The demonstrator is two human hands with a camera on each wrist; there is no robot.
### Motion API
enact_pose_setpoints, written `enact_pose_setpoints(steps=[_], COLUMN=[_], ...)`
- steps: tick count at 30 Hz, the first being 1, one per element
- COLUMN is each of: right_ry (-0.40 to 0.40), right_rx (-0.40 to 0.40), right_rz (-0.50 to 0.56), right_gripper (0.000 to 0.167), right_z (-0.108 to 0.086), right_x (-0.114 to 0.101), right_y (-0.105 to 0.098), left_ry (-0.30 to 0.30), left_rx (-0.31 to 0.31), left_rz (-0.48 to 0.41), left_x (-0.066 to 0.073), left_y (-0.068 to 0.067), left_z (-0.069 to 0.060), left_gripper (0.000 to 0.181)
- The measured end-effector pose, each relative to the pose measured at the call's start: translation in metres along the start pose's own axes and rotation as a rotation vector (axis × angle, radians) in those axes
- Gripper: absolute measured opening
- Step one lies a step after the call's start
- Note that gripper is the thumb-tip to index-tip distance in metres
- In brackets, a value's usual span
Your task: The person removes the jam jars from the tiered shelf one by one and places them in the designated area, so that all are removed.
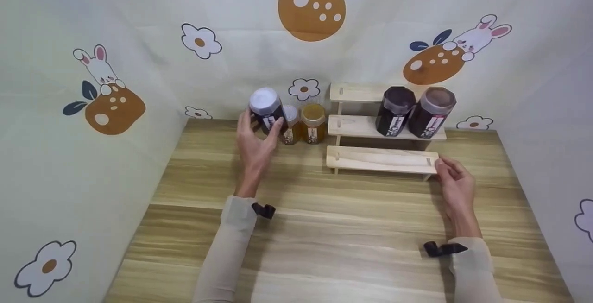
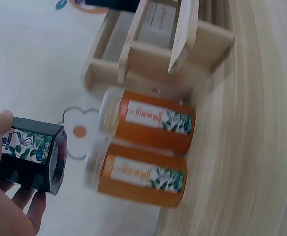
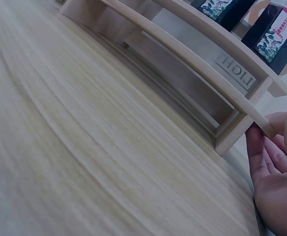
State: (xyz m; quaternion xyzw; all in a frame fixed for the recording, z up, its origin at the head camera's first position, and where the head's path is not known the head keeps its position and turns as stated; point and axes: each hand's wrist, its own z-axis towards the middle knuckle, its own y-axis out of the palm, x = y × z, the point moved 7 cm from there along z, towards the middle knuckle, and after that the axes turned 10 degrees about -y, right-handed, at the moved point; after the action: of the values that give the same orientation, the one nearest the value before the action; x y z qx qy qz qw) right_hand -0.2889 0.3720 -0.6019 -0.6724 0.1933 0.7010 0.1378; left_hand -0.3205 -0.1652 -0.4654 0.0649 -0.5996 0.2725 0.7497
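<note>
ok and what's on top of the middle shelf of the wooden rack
A dark-lidded jar and a paler-lidded jar stand on the middle shelf, toward its right end in the head view. The surface beneath them is hidden, as is part of the top shelf behind.

I hold a dark faceted jar (image 1: 268,111) w/ whitish lid (image 1: 264,98) & leafy label (image 2: 27,146) in my L hand (image 1: 255,148), lid up, raised L of a pale wood 3-tier rack (image 1: 354,126); it stands upright, lowest tier's (image 1: 382,159) R end pinched in my R hand (image 1: 458,189).
</note>
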Motion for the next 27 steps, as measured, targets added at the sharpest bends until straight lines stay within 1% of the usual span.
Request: enact_pose_setpoints(steps=[4,6,9,12,16,19,23,27], right_ry=[-0.004,-0.014,-0.039,-0.066,-0.075,-0.070,-0.066,-0.065], right_rx=[-0.005,-0.008,-0.009,-0.011,-0.005,0.002,0.004,0.006], right_rz=[-0.003,-0.013,-0.024,-0.025,0.005,0.026,0.010,-0.024], right_gripper=[0.043,0.043,0.043,0.042,0.041,0.041,0.041,0.039], right_z=[0.000,-0.001,-0.002,-0.001,0.000,-0.001,-0.002,-0.003], right_x=[-0.001,-0.002,-0.003,-0.004,-0.004,-0.003,-0.004,-0.005], right_y=[0.000,0.000,0.000,0.000,0.000,0.000,0.001,0.001], left_ry=[-0.010,-0.018,-0.036,-0.068,-0.127,-0.157,-0.169,-0.156], left_rx=[0.029,0.034,0.035,0.020,-0.016,-0.044,-0.083,-0.102], left_rz=[0.019,0.032,0.049,0.074,0.126,0.176,0.230,0.241], left_x=[-0.012,-0.019,-0.031,-0.044,-0.062,-0.073,-0.082,-0.088], left_y=[-0.017,-0.022,-0.026,-0.026,-0.023,-0.020,-0.017,-0.018], left_z=[0.009,0.010,0.010,0.007,0.002,-0.002,-0.005,-0.007], left_gripper=[0.086,0.087,0.088,0.087,0.086,0.087,0.088,0.089])
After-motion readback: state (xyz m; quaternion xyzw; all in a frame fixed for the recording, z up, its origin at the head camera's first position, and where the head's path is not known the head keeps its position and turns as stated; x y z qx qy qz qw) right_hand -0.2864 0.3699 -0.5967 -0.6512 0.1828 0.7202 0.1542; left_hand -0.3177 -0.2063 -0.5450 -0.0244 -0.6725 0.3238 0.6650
